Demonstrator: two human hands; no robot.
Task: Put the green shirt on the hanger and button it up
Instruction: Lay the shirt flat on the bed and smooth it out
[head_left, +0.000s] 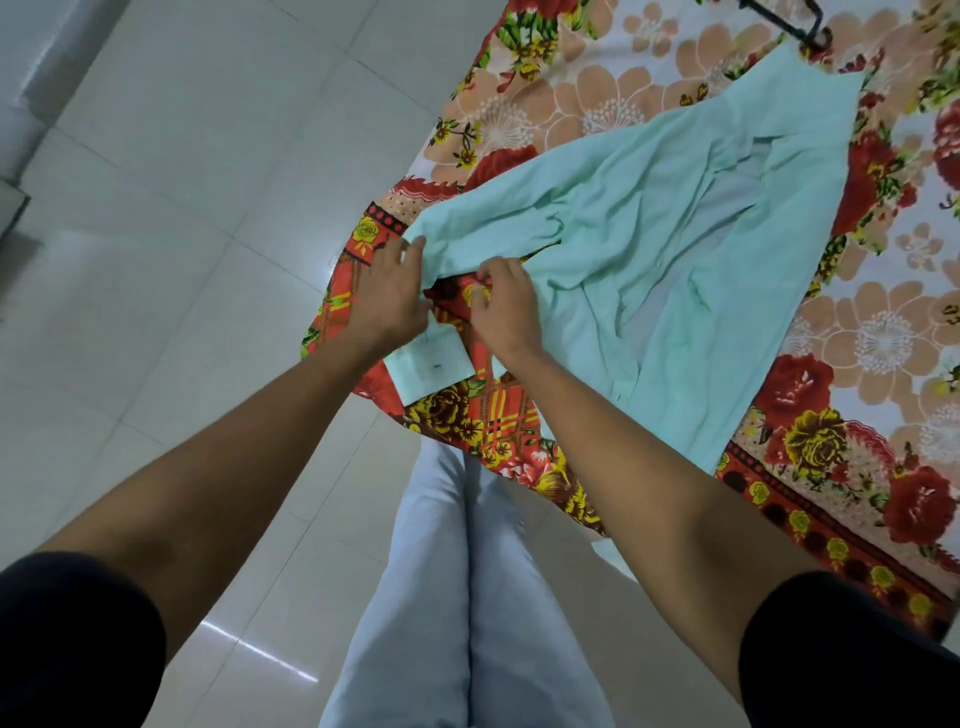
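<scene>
A pale green shirt (691, 223) lies spread and rumpled on a flowered bedsheet (597, 104). One sleeve stretches toward the bed's near corner, and its cuff (431, 364) with a small dark buttonhole hangs below my hands. My left hand (389, 291) pinches the sleeve's edge at the corner. My right hand (506, 301) rests on the sleeve beside it, fingers curled on the cloth. A black hanger (800, 23) lies at the top right, past the shirt's far tip, mostly out of frame.
The bed fills the right half, its corner and draped sheet edge (467, 426) just in front of my legs (467, 597). White tiled floor (182, 208) spreads to the left, with a wall base at the far left.
</scene>
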